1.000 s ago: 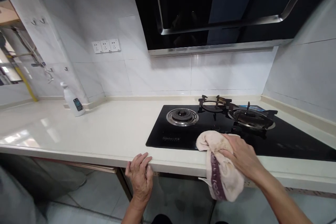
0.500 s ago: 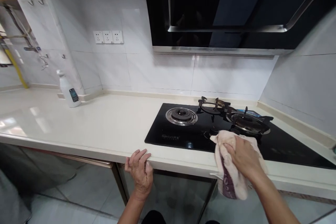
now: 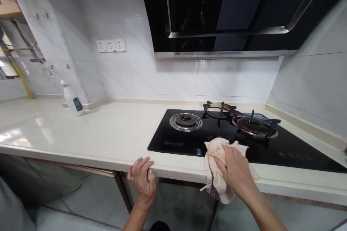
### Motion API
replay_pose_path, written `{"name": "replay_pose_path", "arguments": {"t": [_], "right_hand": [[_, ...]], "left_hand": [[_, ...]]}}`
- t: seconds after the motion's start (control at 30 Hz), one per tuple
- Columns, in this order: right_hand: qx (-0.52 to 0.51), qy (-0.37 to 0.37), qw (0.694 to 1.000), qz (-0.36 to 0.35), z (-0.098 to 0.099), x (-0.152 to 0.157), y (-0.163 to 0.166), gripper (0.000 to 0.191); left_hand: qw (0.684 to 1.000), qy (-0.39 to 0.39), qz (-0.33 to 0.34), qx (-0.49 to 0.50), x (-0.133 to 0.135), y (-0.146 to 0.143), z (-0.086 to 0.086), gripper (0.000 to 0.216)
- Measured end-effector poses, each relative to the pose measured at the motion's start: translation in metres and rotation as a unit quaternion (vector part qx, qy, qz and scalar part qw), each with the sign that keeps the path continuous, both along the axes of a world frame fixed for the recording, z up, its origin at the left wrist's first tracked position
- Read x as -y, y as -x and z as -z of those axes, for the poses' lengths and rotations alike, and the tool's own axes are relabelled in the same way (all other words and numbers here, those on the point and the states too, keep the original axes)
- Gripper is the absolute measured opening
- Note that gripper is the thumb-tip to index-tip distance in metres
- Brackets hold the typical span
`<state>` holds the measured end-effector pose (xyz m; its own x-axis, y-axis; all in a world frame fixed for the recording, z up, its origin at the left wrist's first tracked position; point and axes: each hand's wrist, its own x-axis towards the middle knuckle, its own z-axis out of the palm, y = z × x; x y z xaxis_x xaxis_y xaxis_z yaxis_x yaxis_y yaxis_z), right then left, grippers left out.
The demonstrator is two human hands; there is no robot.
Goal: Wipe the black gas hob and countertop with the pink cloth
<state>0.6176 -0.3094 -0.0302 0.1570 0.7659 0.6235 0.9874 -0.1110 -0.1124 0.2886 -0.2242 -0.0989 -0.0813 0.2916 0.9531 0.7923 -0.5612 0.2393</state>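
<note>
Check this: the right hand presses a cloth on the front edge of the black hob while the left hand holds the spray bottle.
Wrong on the left hand: in the head view it rests on the counter edge, and the spray bottle stands far off by the wall. The right hand does press the cloth on the front edge of the black hob.

Hob (image 3: pixel 292 149) set in counter (image 3: pixel 108 133), 3 o'clock side; spray bottle (image 3: pixel 72 100) on counter at 10 o'clock; cloth (image 3: pixel 214 151) on hob's 6 o'clock edge.
</note>
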Motion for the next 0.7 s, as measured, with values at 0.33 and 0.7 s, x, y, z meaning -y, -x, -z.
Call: {"name": "replay_pose_path", "arguments": {"t": [0.33, 0.7], "right_hand": [[-0.011, 0.106, 0.988, -0.111, -0.030, -0.042, 0.022, 0.046], [-0.044, 0.186, 0.972, -0.138, -0.051, -0.077, 0.046, 0.055]], "left_hand": [[1.000, 0.011, -0.004, -0.020, 0.005, 0.004, -0.003, 0.023], [1.000, 0.006, 0.006, -0.016, 0.006, 0.002, -0.002, 0.024]]}}
